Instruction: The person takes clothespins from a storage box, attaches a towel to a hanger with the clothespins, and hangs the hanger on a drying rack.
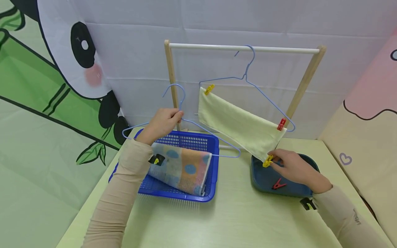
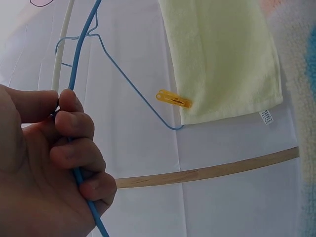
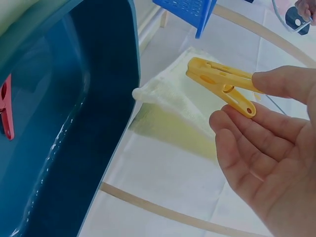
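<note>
My left hand (image 1: 164, 124) grips a blue wire hanger (image 1: 176, 84) at its neck, below the hook. A patterned towel (image 1: 183, 165) with blue dots is folded over that hanger's bar. My right hand (image 1: 294, 167) pinches a yellow clothespin (image 3: 222, 84) between thumb and fingers, by the lower right corner of a pale yellow towel (image 1: 238, 120). That towel slants down on a second blue hanger (image 1: 253, 57), which hooks on the rack's rod. Another yellow clothespin (image 1: 209, 89) clips its upper left corner, and a red clothespin (image 1: 281, 124) its upper right.
A blue plastic basket (image 1: 214, 179) stands beneath the patterned towel. To the right, a dark teal tray (image 1: 257, 179) holds a loose red clothespin (image 1: 278, 185). The drying rack, with its white rod (image 1: 211, 45) and wooden posts (image 1: 305, 82), stands behind, before a printed cloth backdrop.
</note>
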Available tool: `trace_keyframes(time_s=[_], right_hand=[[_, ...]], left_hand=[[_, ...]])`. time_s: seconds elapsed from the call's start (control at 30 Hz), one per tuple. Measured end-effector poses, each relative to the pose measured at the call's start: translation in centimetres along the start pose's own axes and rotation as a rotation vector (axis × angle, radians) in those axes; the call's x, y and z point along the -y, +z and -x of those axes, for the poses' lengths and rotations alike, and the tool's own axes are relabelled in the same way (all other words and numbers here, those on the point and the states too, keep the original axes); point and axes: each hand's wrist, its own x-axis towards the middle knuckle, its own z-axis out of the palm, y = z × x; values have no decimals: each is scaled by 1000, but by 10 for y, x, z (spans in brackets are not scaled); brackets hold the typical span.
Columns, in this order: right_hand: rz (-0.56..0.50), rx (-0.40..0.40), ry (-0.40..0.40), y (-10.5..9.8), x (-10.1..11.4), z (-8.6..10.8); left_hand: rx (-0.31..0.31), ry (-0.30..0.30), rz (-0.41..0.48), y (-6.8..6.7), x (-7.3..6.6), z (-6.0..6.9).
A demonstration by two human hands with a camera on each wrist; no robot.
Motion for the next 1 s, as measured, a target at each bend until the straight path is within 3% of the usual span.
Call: trace_keyframes(time_s=[0.67,1.0], right_hand=[[-33,-56,17,3,12,-14],[-25,-57,-22,1,21,-19]], left_hand=[[-3,27,-18,-2,0,1],[-2,26,-25,-2,-1,1]])
